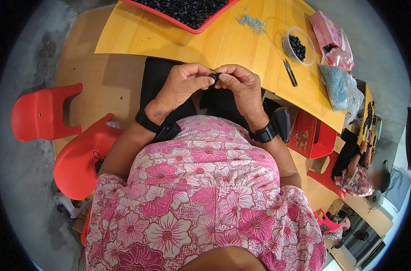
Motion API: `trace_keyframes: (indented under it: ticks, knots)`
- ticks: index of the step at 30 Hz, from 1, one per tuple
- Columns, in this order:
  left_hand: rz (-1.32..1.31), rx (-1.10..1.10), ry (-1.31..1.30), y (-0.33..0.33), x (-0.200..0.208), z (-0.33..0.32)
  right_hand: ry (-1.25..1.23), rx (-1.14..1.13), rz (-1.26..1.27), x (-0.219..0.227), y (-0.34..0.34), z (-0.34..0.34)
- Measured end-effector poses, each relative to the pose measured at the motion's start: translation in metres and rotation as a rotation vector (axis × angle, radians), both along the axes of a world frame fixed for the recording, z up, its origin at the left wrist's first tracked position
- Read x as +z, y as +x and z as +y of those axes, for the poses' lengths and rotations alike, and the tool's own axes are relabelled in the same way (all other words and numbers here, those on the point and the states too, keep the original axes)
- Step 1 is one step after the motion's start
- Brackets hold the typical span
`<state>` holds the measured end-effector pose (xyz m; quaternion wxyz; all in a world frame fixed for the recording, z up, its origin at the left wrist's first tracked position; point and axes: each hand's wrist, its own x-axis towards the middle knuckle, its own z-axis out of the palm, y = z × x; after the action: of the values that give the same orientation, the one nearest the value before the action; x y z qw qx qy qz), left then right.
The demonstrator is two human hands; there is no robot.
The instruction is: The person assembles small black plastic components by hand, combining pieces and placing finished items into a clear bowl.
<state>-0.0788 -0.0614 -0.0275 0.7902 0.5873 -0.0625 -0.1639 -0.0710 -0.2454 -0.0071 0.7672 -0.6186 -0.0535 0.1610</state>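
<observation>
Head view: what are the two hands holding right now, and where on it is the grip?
A small black part, pinched between the fingertips of the left hand and right hand. It is mostly hidden, so the exact grip point cannot be told.

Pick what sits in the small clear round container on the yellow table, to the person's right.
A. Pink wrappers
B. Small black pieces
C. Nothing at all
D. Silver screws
B: the clear round container holds a heap of small black pieces, like those filling the red tray farther along the table; the small silver bits lie loose on the tabletop, not in the container.
</observation>
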Motion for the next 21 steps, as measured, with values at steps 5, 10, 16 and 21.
trace_keyframes:
  ticks: [5, 10, 16, 21]
  knots:
    - [-0.002, 0.015, 0.047, -0.001, 0.003, -0.001, -0.066, -0.025, -0.100, -0.005, -0.002, 0.001]
    - [0.010, 0.022, 0.029, -0.001, -0.002, 0.001, -0.044, -0.037, -0.105, -0.009, -0.003, 0.004]
    - [-0.007, 0.016, 0.026, -0.001, -0.001, 0.001, 0.002, -0.030, -0.015, -0.013, -0.005, 0.003]
    - [0.034, 0.006, -0.013, 0.000, -0.003, -0.001, 0.265, -0.016, 0.259, -0.017, -0.004, 0.002]
